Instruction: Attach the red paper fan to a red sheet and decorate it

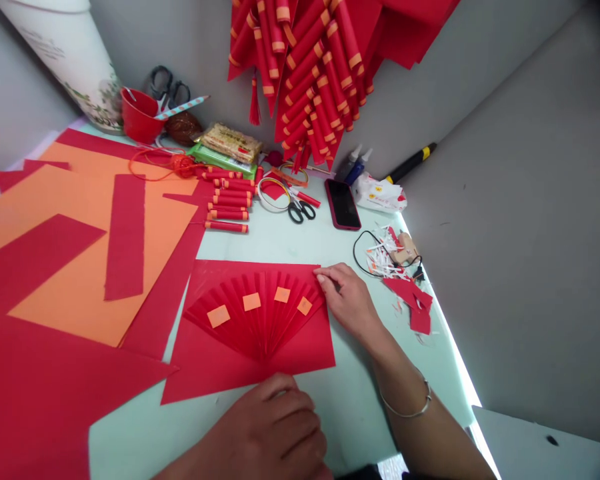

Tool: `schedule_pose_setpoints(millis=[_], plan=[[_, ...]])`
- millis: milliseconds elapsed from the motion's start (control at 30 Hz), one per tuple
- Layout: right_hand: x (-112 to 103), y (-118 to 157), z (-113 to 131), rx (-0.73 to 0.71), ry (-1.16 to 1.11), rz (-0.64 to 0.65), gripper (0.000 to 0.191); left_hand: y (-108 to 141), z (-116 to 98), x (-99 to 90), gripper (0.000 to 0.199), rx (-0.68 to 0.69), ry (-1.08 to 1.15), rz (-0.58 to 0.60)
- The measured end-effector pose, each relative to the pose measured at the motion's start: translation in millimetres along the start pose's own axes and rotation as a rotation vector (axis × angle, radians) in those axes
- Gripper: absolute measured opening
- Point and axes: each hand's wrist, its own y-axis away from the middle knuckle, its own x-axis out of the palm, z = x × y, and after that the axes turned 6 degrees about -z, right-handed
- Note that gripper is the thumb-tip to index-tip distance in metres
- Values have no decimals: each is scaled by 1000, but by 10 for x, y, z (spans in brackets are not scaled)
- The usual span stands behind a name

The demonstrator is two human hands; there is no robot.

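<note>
R hand fingers pinching red sheet at its upper R corner; pleated fan w/ 4 orange tags on it, nr front edge of desk; L hand by same edge, fingers curled tog., can't tell if gripping; phone twd back edge.

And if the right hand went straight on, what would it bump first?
Probably the pleated fan: the right hand points leftward from a corner of the red sheet, though depth is unclear.
</note>
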Motion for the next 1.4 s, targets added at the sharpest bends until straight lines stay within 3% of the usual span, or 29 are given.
schedule_pose_setpoints(millis=[367, 800, 967, 1100, 1267, 1400], plan=[[11, 4, -31, 27, -6, -11, 26, 29, -14, 12, 23, 113, -88, 103], [21, 12, -61, 14, 18, -11, 26, 142, -52, 166, 23, 41, -69, 50], [29, 2, -80, 28, -4, -17, 26, 102, -82, 104, 22, 33, -159, 35], [35, -1, -87, 61, -43, -20, 26, 163, -76, 13, 17, -56, -229, 35], [56, -13, -102, 91, -81, -28, 28, 390, -38, -77, 16, -189, -310, -142], [86, -30, -129, 113, -110, -45, 29, 616, -23, -73, 19, -222, -472, -241]])
